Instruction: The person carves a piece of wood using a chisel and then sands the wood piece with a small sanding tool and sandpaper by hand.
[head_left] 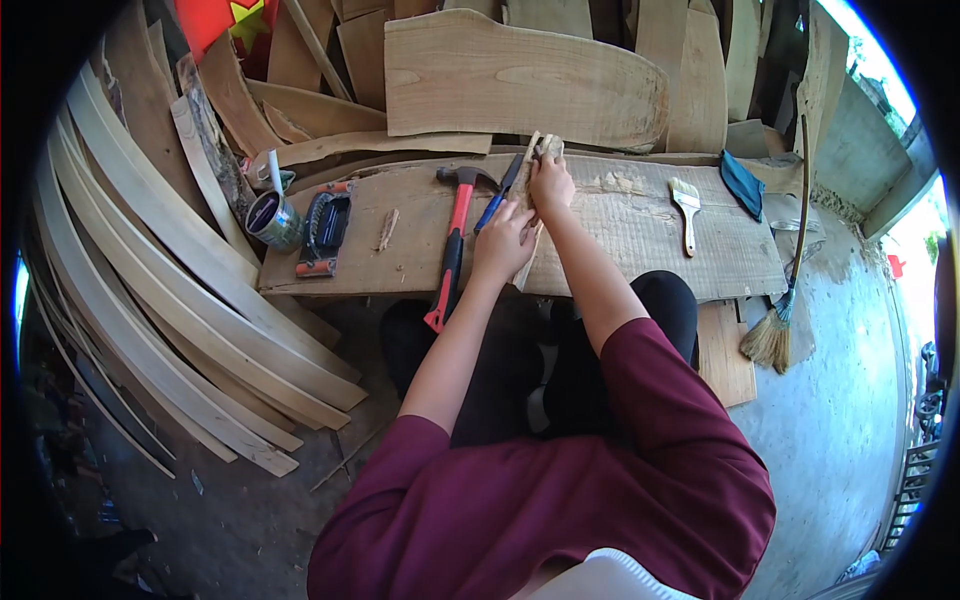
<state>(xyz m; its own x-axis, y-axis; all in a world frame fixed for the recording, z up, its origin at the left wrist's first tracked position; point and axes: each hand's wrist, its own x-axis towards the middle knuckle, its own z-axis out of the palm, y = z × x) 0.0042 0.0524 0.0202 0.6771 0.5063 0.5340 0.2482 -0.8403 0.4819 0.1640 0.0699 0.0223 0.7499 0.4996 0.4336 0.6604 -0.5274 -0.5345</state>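
A narrow wooden strip (527, 272) lies across the plank bench (620, 240), its far end near the bench's back edge. My left hand (505, 240) presses on the strip with bent fingers, apparently gripping it. Farther up, my right hand (552, 187) is closed around a small pale piece (551, 147), probably wood, mostly hidden by the fingers. Just left of my hands lies a blue-handled tool with a dark blade (498, 196). Beside it rests a claw hammer (458, 230) with a red and black handle, its end overhanging the front edge.
On the left are a sanding block (325, 230), a tin can (273, 221) and a wood scrap (388, 229). A paintbrush (686, 213) and blue cloth (742, 184) lie right. Curved wooden strips (190, 290) fill the left side; boards (520, 75) lean behind. A broom (772, 335) stands right.
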